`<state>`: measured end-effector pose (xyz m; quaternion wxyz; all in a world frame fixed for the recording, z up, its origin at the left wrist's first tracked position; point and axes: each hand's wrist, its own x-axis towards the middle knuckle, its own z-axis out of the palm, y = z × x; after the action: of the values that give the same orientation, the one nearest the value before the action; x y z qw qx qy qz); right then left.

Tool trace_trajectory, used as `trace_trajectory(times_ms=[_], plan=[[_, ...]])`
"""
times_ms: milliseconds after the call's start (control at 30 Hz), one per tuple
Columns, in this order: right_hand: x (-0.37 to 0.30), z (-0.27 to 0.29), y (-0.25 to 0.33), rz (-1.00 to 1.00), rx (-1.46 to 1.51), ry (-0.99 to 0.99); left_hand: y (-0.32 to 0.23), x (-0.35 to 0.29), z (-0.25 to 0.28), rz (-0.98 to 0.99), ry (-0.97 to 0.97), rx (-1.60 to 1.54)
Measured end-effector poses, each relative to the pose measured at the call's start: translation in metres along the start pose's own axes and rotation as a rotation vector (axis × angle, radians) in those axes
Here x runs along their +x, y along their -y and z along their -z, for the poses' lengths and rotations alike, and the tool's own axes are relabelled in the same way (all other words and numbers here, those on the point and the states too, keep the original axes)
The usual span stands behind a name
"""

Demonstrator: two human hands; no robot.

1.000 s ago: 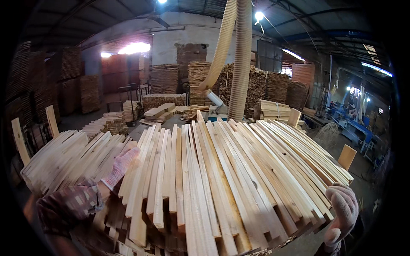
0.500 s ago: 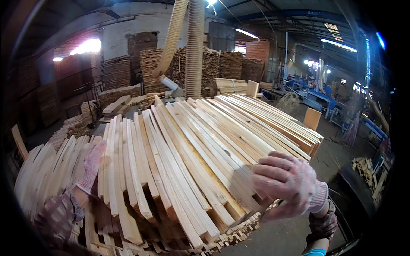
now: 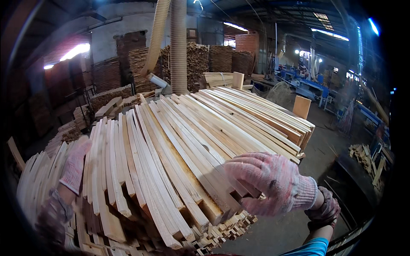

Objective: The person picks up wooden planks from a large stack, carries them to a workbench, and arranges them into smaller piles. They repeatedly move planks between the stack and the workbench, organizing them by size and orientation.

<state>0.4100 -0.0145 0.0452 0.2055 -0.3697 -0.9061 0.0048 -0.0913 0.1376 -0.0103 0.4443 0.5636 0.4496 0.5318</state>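
Observation:
A broad layer of pale wooden strips [image 3: 171, 141] lies side by side on a stack in front of me, their near ends uneven. My right hand [image 3: 269, 181], in a pinkish-white knit glove, is at the near right ends of the strips. Its fingers are bent and the thumb is apart below them, with dark strip ends showing in the gap; no firm grip is visible. At the left, my left hand [image 3: 76, 164], gloved alike, lies with fingers stretched against the side of the strips. Its fingertips are partly blurred.
More strips [image 3: 40, 179] stand bundled at the far left. Below the layer, ends of smaller sticks [image 3: 230, 228] stick out. A ribbed duct [image 3: 178, 51] rises behind the stack. An upright board [image 3: 301, 107] stands at the right, and a scrap pile [image 3: 363, 160] lies beyond the floor.
The view has shifted, so the stack sits further left. My right hand has moved left over the strip ends, its fingers more curled. The left hand stays along the left side.

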Motion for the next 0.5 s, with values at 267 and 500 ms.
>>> trace_trajectory(times_ms=[267, 500], plan=[[0.026, 0.007, 0.003, 0.056, -0.001, 0.120, -0.111, 0.039, -0.086, -0.291, 0.010, 0.876], [0.037, 0.027, 0.017, -0.057, -0.043, 0.271, -0.057, 0.226, -0.157, -0.583, 0.368, 1.517]])
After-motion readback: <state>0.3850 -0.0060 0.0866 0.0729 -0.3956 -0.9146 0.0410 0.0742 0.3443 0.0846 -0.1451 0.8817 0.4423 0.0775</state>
